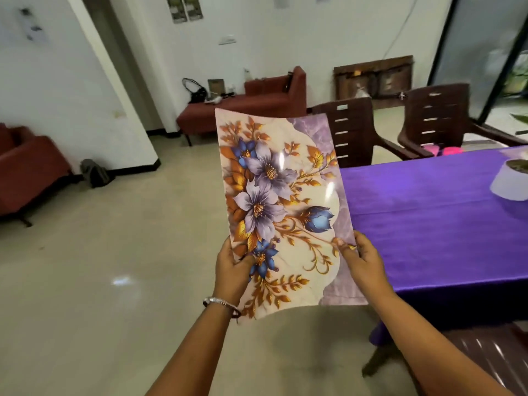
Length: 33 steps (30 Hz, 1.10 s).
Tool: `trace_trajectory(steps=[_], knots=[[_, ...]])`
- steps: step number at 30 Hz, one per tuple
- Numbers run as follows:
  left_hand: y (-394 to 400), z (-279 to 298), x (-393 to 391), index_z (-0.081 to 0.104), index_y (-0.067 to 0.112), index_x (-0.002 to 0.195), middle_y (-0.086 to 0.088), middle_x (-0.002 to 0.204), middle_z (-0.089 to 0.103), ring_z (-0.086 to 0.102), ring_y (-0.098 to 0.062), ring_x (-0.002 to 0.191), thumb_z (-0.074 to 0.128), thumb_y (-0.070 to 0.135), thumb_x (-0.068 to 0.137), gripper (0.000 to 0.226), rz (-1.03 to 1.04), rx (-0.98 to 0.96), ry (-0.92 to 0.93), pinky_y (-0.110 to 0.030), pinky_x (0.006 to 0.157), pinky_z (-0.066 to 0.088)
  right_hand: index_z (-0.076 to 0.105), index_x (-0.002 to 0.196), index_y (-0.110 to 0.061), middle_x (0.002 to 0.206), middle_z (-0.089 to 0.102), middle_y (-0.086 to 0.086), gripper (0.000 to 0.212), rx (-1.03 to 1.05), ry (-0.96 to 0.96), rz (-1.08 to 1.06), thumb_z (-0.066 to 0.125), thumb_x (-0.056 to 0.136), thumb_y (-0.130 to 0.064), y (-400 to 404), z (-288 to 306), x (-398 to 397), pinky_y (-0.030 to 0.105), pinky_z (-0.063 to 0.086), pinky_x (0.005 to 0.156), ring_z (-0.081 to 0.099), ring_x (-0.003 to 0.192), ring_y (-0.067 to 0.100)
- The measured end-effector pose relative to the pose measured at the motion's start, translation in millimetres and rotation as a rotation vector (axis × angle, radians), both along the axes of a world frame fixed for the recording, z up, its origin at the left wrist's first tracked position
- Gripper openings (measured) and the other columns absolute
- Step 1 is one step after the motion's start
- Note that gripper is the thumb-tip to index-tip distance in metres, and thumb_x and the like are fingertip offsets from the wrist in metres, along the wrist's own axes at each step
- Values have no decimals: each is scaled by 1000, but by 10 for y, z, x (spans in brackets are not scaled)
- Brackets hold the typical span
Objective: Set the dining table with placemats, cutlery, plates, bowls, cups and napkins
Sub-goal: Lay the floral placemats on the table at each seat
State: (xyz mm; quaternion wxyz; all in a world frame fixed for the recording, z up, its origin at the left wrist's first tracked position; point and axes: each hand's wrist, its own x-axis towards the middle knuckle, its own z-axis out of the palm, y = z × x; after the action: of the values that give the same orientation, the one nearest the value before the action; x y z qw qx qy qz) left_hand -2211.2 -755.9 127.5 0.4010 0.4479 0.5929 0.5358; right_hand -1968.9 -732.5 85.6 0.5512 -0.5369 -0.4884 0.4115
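A glossy floral placemat [285, 201], cream and lilac with purple, blue and gold flowers, is held up in the air to the left of the dining table. My left hand [233, 267] grips its left edge, thumb on the printed face. My right hand [361, 260] pinches its right edge near the lower corner. The table [428, 224] with its purple cloth lies to the right, just behind the mat's right edge.
A white round container [510, 181] stands on the table at the right edge. Two brown chairs [351, 130] [440, 115] stand behind the table, another at bottom right [485, 358]. Red sofas [28, 172] line the left and far wall. Beige floor lies to the left.
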Motion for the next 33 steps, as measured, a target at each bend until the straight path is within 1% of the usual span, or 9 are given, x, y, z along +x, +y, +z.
trace_trajectory(steps=[6, 8, 10, 12, 18, 21, 26, 29, 33], knots=[[1293, -67, 313, 62, 7, 109, -16, 88, 67, 59, -14, 66, 62, -4, 86, 25, -135, -8, -5, -28, 43, 49, 63, 108, -23, 100, 71, -8, 17, -27, -30, -188, 59, 94, -31, 868, 3, 294, 29, 52, 80, 65, 96, 8], [1705, -97, 431, 61, 6, 112, -15, 91, 67, 61, -13, 68, 61, -4, 87, 27, -193, -1, -10, -25, 49, 53, 63, 108, -21, 99, 71, -8, 17, -25, -28, -250, 59, 94, -31, 1129, -14, 374, 29, 53, 80, 66, 95, 8], [2172, -178, 538, 59, 7, 117, -16, 100, 68, 61, -16, 76, 61, -2, 88, 31, -258, -18, -16, -41, 65, 56, 64, 106, -21, 97, 72, -7, 18, -26, -32, -333, 59, 93, -32, 1421, -55, 465, 32, 54, 80, 67, 92, 10], [2618, -256, 625, 56, 9, 120, -18, 106, 67, 58, -20, 82, 59, -2, 89, 34, -320, -13, -14, -49, 68, 54, 65, 103, -23, 94, 72, -7, 15, -24, -26, -402, 62, 92, -32, 1682, -81, 532, 33, 56, 77, 67, 90, 11], [3813, -280, 912, 57, 18, 100, 5, 81, 70, 67, -9, 70, 54, -12, 87, 34, -611, -30, 31, -14, 54, 50, 62, 89, -33, 97, 65, -1, 13, -101, -41, -694, 71, 85, -23, 2360, -231, 706, 36, 55, 75, 63, 89, 21], [4393, -426, 1163, 59, 15, 110, -3, 94, 69, 66, -12, 77, 55, -11, 87, 35, -736, -28, 71, -18, 63, 52, 65, 104, -20, 97, 68, -3, 21, -140, -26, -821, 72, 85, -21, 2566, -352, 766, 28, 52, 71, 64, 87, 15], [4875, -634, 1890, 59, 5, 111, -10, 87, 68, 59, -10, 60, 58, -6, 77, 35, -975, -54, 132, -19, 48, 45, 66, 101, -18, 84, 69, 2, 18, -202, -48, -1062, 72, 84, -16, 2544, -551, 1085, 15, 46, 61, 58, 72, 16], [5120, -845, 2378, 63, 11, 107, -11, 90, 72, 63, -17, 65, 69, 9, 68, 39, -1073, -98, 166, -30, 50, 50, 62, 107, -17, 84, 68, -5, 21, -269, -37, -1179, 67, 87, -10, 2442, -676, 1365, 6, 44, 58, 61, 71, 3], [5252, -988, 3014, 66, 6, 96, -6, 83, 71, 65, -12, 68, 73, 2, 80, 18, -1141, -141, 148, -24, 57, 51, 56, 112, -14, 91, 69, 8, 25, -338, 29, -1286, 65, 89, -13, 2336, -827, 1740, 18, 49, 62, 66, 82, 21]])
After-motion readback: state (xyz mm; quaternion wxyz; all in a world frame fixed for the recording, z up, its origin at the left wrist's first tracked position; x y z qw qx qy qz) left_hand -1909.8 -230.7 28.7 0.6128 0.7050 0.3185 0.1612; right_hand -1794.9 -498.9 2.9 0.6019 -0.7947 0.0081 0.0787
